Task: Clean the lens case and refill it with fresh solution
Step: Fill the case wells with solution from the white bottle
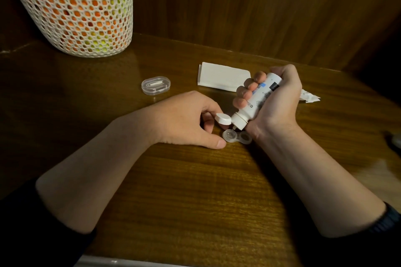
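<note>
An uncapped clear lens case [237,136] lies on the wooden table [195,180], both wells facing up. My right hand [275,102] grips a white solution bottle [256,104], tipped downward with its nozzle just above the left well. The bottle's flip cap [223,119] hangs open beside the nozzle. My left hand [186,121] rests on the table left of the case, thumb tip at the case's left edge, fingers curled near the flip cap. Whether it holds anything is hidden.
A small clear oval box [155,85] with a white tool inside sits behind my left hand. A folded white tissue [223,77] lies behind the bottle, a crumpled wrapper [309,97] to its right. A white mesh basket [76,8] stands at the back left.
</note>
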A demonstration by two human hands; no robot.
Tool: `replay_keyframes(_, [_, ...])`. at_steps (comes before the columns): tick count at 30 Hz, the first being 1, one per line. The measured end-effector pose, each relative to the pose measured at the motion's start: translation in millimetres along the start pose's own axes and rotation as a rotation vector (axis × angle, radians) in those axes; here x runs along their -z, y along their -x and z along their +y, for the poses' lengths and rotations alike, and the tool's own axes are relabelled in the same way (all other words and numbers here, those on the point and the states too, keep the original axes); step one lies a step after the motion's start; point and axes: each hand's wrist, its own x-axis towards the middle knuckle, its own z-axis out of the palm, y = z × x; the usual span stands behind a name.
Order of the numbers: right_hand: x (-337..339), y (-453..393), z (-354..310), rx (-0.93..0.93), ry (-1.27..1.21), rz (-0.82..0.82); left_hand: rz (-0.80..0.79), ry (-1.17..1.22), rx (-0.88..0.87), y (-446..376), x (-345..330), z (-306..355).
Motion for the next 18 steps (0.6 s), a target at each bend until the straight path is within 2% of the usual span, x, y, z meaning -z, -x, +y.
replay_keyframes(18, [-0.8,1.0,-0.5,-0.001,0.008,-0.001,-0.006,0.006,0.009,-0.4,0.1,-0.2])
